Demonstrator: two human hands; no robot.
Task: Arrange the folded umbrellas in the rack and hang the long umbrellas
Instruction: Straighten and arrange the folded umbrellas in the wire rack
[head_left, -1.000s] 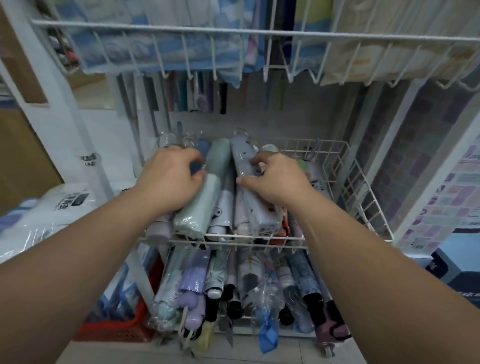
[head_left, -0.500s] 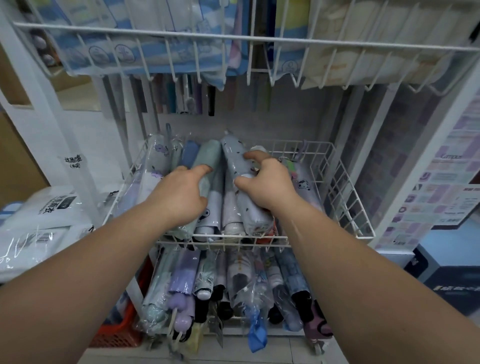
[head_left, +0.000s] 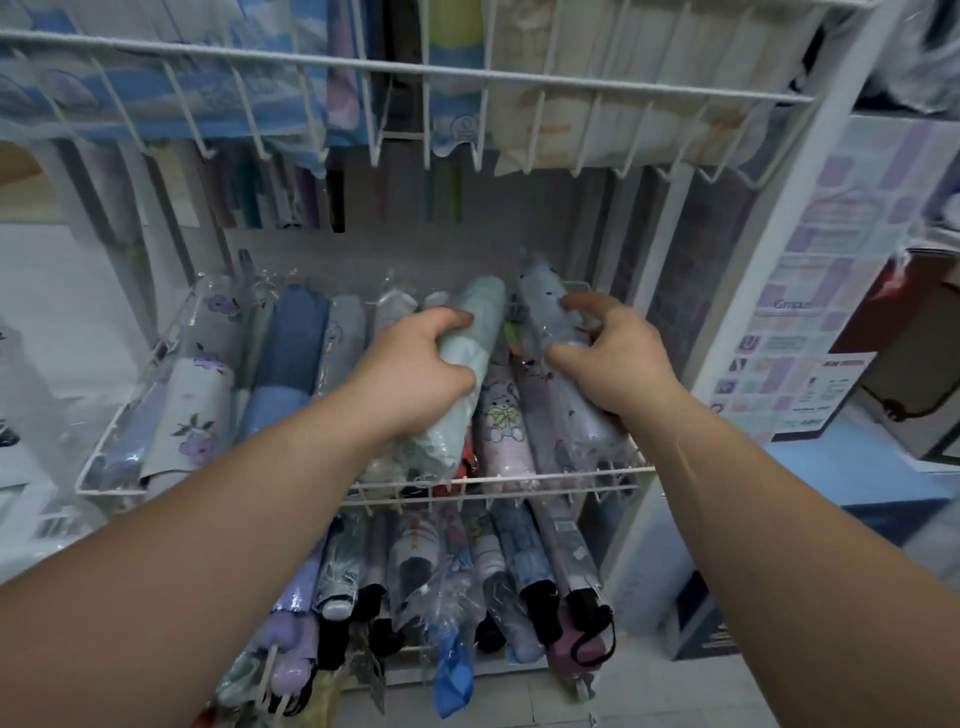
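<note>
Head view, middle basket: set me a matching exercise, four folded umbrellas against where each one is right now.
Things:
1. mint-green umbrella
2. grey spotted umbrella
3. purple-flower umbrella
4. bear-print umbrella

Places:
A. at the left end of the wire basket
B. gripped by the right hand
C. lying between the two held umbrellas
D. gripped by the left hand

Pairs: 1-D, 2-B, 3-A, 4-C.

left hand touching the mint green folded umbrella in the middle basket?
Touching. The head view shows the left hand with fingers and thumb curled round the mint green folded umbrella.
</note>
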